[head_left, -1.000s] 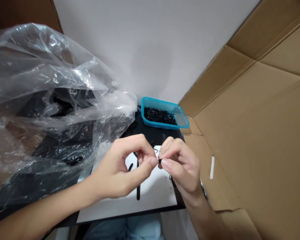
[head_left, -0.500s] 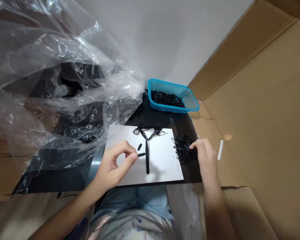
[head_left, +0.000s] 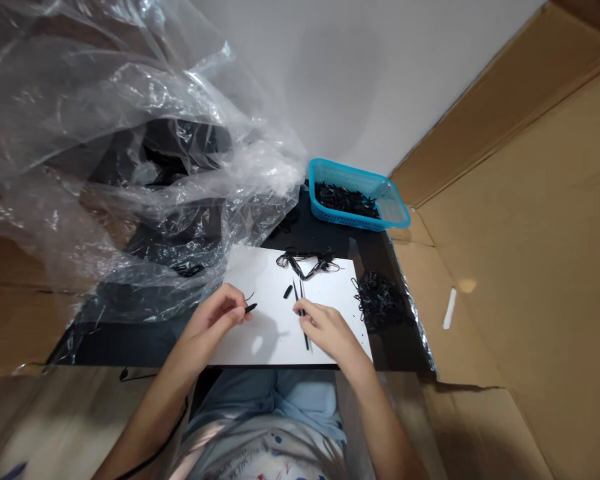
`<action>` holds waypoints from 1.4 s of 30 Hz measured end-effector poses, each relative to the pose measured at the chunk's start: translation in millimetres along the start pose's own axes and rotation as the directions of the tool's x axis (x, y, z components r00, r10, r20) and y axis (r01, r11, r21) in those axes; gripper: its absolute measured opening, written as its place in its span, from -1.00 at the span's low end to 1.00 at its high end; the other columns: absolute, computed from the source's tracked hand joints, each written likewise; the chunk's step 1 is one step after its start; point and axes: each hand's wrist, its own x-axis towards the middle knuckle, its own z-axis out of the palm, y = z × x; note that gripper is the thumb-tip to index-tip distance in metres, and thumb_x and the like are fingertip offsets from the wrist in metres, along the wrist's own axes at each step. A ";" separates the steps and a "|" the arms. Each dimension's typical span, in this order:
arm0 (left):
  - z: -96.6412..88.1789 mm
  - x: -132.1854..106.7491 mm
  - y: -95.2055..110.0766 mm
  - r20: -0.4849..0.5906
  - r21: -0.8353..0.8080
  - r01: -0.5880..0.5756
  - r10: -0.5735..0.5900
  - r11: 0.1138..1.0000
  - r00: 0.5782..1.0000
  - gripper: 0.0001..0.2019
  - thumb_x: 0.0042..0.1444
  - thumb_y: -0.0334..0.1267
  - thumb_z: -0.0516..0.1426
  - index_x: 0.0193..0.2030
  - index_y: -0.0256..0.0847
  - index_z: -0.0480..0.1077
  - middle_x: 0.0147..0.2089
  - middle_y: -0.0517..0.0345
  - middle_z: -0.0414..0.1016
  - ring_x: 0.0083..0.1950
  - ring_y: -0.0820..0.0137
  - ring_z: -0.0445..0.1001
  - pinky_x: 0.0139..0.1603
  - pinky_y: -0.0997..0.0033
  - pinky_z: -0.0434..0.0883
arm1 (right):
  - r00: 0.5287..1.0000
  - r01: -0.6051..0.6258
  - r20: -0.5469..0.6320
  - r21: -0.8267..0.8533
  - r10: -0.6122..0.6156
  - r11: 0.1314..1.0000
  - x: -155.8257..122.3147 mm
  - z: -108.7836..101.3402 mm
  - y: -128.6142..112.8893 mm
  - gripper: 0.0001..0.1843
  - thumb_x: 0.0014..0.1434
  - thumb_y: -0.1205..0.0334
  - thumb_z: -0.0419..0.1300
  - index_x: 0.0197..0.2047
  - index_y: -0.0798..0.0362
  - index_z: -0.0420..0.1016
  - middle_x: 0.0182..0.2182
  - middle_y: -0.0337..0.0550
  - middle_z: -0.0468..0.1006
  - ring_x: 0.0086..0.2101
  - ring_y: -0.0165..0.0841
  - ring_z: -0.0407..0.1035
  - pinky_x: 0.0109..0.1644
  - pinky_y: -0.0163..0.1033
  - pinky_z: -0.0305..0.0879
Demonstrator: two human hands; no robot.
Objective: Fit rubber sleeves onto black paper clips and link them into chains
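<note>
My left hand point(head_left: 215, 321) is closed in a pinch on a small black piece point(head_left: 251, 307) with a thin loop, held just above the white sheet point(head_left: 275, 333). My right hand point(head_left: 325, 328) rests on the sheet with its fingertips pinched on a thin black stick point(head_left: 302, 313) that lies lengthwise there. A short black tube point(head_left: 288, 291) lies between the two hands. A tangle of black loops point(head_left: 307, 261) sits at the sheet's far edge.
A pile of thin black loops point(head_left: 379, 300) lies right of the sheet on the black table point(head_left: 325, 233). A blue basket point(head_left: 397, 213) with black pieces stands at the back. Crumpled clear plastic point(head_left: 130, 153) covers the left. Cardboard point(head_left: 520, 253) walls the right.
My right hand left the black pile at the right and came onto the stick at the sheet's middle. My left hand moved a little left with its small piece.
</note>
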 end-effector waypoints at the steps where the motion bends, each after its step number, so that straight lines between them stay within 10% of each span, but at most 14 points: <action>1: 0.1 0.3 0.4 -0.011 -0.038 0.010 -0.011 0.999 1.000 -0.88 0.09 -0.23 0.13 -0.40 -0.18 0.30 -0.45 0.25 0.32 -0.37 0.43 0.38 -0.32 0.52 0.28 | 1.000 -0.025 -0.012 0.196 0.028 0.980 -2.1 -2.5 8.4 -0.77 0.08 0.32 -0.01 -0.25 0.01 0.45 -0.55 -0.24 0.41 -0.53 -0.37 0.30 -0.42 -0.31 0.15; 5: 4.5 5.7 0.4 -0.016 -0.080 0.024 -0.025 0.996 1.000 -0.94 0.08 -0.27 0.15 -0.36 -0.18 0.37 -0.45 0.26 0.34 -0.37 0.46 0.38 -0.31 0.55 0.28 | 0.958 0.129 -0.247 0.826 0.147 0.548 -12.5 -17.4 30.3 -0.84 0.04 0.12 0.11 -0.39 0.00 0.41 -0.65 -0.30 0.28 -0.59 -0.41 0.20 -0.54 -0.34 0.06; 8: 11.3 9.4 -0.8 -0.009 -0.071 0.022 -0.023 0.997 1.000 -0.91 0.11 -0.27 0.12 -0.37 -0.19 0.42 -0.39 0.22 0.40 -0.32 0.45 0.39 -0.26 0.54 0.29 | 0.918 0.304 -0.343 0.931 0.199 0.203 -15.1 -28.8 28.6 -0.84 -0.07 0.12 0.22 -0.37 -0.05 0.39 -0.67 -0.36 0.14 -0.61 -0.43 0.09 -0.57 -0.36 0.02; 10: 16.5 10.3 -0.3 0.006 -0.080 0.021 -0.020 0.997 1.000 -0.92 0.10 -0.26 0.12 -0.35 -0.18 0.43 -0.37 0.22 0.41 -0.31 0.44 0.39 -0.25 0.53 0.30 | 0.908 0.340 -0.362 0.931 0.213 0.134 -13.1 -34.5 25.7 -0.82 -0.10 0.15 0.25 -0.38 -0.07 0.36 -0.67 -0.38 0.11 -0.61 -0.43 0.07 -0.56 -0.36 0.05; 13: 23.5 10.9 1.7 0.030 -0.050 -0.003 0.004 0.999 1.000 -0.95 0.06 -0.28 0.16 -0.35 -0.19 0.42 -0.39 0.22 0.40 -0.33 0.45 0.38 -0.28 0.54 0.29 | 0.896 0.311 -0.369 0.919 0.247 0.243 -7.7 -36.9 27.4 -0.87 -0.11 0.22 0.22 -0.44 -0.03 0.33 -0.68 -0.38 0.15 -0.61 -0.45 0.10 -0.52 -0.35 0.09; 17: 28.6 13.8 -1.6 -0.013 0.032 -0.015 0.015 0.999 1.000 -0.94 0.05 -0.28 0.17 -0.34 -0.21 0.41 -0.38 0.20 0.42 -0.33 0.43 0.38 -0.29 0.51 0.29 | 0.891 0.154 -0.375 0.778 0.254 0.609 -3.2 -28.8 35.4 -0.91 -0.01 0.18 0.14 -0.41 0.01 0.36 -0.62 -0.31 0.33 -0.53 -0.42 0.26 -0.42 -0.33 0.15; 22: 27.9 16.2 -11.3 -0.067 0.082 -0.014 0.020 0.997 0.998 -0.90 0.03 -0.25 0.18 -0.34 -0.23 0.43 -0.37 0.16 0.45 -0.34 0.40 0.39 -0.29 0.47 0.31 | 0.951 -0.107 -0.275 0.147 0.145 0.983 13.6 -20.0 14.4 -0.81 0.21 0.12 -0.02 -0.28 -0.01 0.36 -0.59 -0.26 0.44 -0.50 -0.32 0.36 -0.35 -0.27 0.16; 27: 22.4 12.1 -10.1 -0.109 0.092 -0.039 0.049 0.995 0.993 -0.90 0.05 -0.25 0.18 -0.32 -0.22 0.43 -0.36 0.16 0.45 -0.33 0.39 0.40 -0.28 0.47 0.32 | 0.985 -0.114 -0.164 -0.410 0.050 0.905 52.0 -34.1 -30.7 -0.74 0.29 0.20 -0.08 -0.05 0.05 0.36 -0.49 -0.12 0.54 -0.43 -0.22 0.42 -0.35 -0.26 0.09; 32: 15.3 6.8 -6.1 -0.173 0.096 -0.034 0.051 0.995 0.984 -0.88 0.02 -0.21 0.19 -0.35 -0.22 0.43 -0.38 0.15 0.44 -0.34 0.37 0.39 -0.30 0.46 0.31 | 0.958 0.210 0.002 -0.682 -0.285 0.701 78.6 -40.8 -54.6 -0.75 0.26 0.29 -0.04 -0.11 0.09 0.42 -0.25 0.09 0.55 -0.17 -0.10 0.35 -0.20 -0.17 0.12; 42: 8.6 -6.8 2.1 -0.212 0.053 -0.055 0.065 0.997 0.975 -0.91 0.08 -0.26 0.16 -0.31 -0.22 0.40 -0.40 0.20 0.37 -0.36 0.43 0.35 -0.32 0.50 0.28 | 0.917 0.396 0.165 -0.472 -0.362 0.788 111.3 -40.5 -41.4 -0.89 0.09 0.32 0.06 -0.36 0.09 0.40 -0.44 -0.10 0.48 -0.31 -0.26 0.31 -0.26 -0.22 0.18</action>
